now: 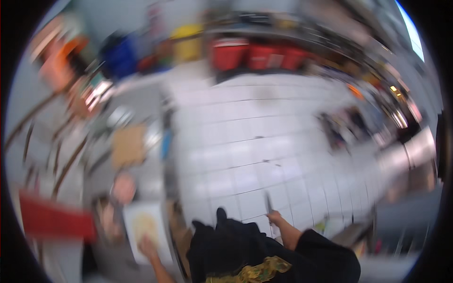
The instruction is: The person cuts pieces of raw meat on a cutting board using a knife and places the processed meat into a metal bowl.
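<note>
My right hand [274,216] grips a knife [268,202], held out over the tiled floor with its blade pointing away from my body. At the lower left, my left hand [148,247] is over a white cutting board [166,226]. Its fingers are at the near edge of a pale yellow, spread-out food [144,223]; blur hides whether they hold any of it. The board lies on a grey metal worktable [141,95]. Just beyond it is a round bowl or container [124,188] with pinkish contents.
A brown board [129,145] lies farther along the worktable. Across the white tiled floor [226,141] stand red bins [230,55], a yellow bin [187,42] and a blue bin [122,55]. A red panel-like object [56,217] is at left. Blurred items [347,127] are at right.
</note>
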Tool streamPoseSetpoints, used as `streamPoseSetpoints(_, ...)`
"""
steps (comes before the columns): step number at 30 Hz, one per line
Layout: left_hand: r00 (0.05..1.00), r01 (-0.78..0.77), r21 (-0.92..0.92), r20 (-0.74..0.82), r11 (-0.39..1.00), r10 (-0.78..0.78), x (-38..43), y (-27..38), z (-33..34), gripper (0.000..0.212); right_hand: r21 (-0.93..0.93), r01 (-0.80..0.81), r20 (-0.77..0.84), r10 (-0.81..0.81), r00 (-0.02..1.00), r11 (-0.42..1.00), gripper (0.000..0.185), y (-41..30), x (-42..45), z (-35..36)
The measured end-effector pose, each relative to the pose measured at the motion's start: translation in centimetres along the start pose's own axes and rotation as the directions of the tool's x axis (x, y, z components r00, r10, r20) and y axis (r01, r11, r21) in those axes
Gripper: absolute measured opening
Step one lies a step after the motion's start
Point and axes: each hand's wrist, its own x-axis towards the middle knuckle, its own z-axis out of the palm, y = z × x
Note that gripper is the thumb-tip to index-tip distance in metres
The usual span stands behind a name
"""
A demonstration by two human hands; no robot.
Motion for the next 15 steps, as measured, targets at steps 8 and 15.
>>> streamPoseSetpoints(8, 0.792, -0.585, 0.133, -0.118, 0.8, 0.599, 2.2, -1.0, -0.7, 0.031, 0.209, 0.096, -0.231, -0.046, 0.972, 0.973, 0.049, -6.7, -7.3, 2.4)
streamPoseSetpoints(15, 0.688, -0.717, 0.14, -0.011, 0.683, 0.725, 5.1, -2.2, -0.4, 0.03, 0.322, -0.302, -0.064, 0.339, 0.939, 0.897, 0.044, 2.0, -14.3, 9.5)
